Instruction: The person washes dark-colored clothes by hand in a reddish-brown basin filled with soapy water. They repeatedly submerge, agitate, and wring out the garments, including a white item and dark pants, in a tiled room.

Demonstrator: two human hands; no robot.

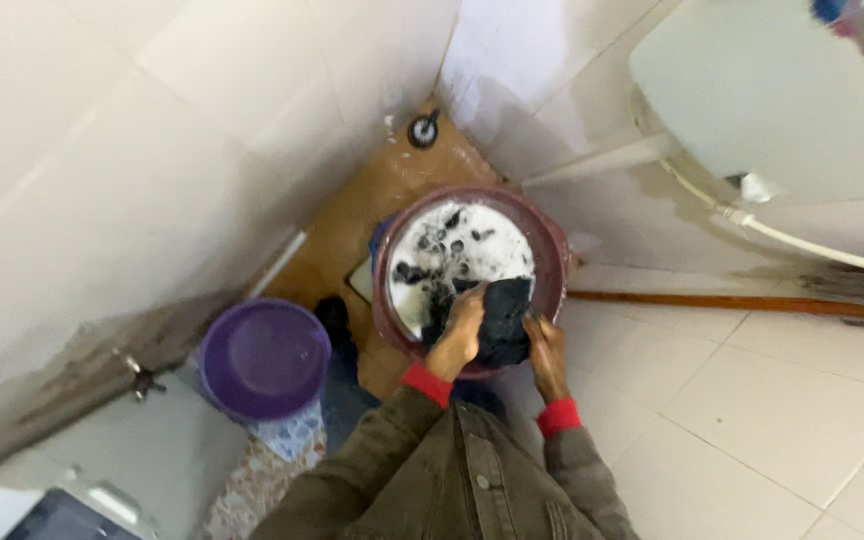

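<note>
I stand bent over a round maroon basin (552,250) set on the tiled floor in the corner of a wet room, both hands down at its near rim. My left hand (460,335) is curled over the edge of a dark, soaked cloth (505,318), fingers pressed into it where it meets the suds; my right hand (546,352) is closed on the same cloth from the other side, so the cloth is bunched between the two and lifted partly clear of the foamy water (457,250). More dark fabric shows as patches through the white foam farther back in the basin. Red cuffs show at both wrists below my olive jacket sleeves.

A purple bucket (264,358) stands near, to my left, beside a patterned cloth on the floor. A round floor drain (423,130) sits in the brown corner behind the basin, and a white hose (812,245) runs along the wall to my right under a white appliance.

As I judge it, the risks are plain: the basin is full nearly to the brim, so a hard press at the near rim could tip suds onto the tiles, already damp-looking by the wall, and make the footing slick. The heavy, sodden cloth could slide out of soapy fingers and splash my sleeves and cuffs
</note>
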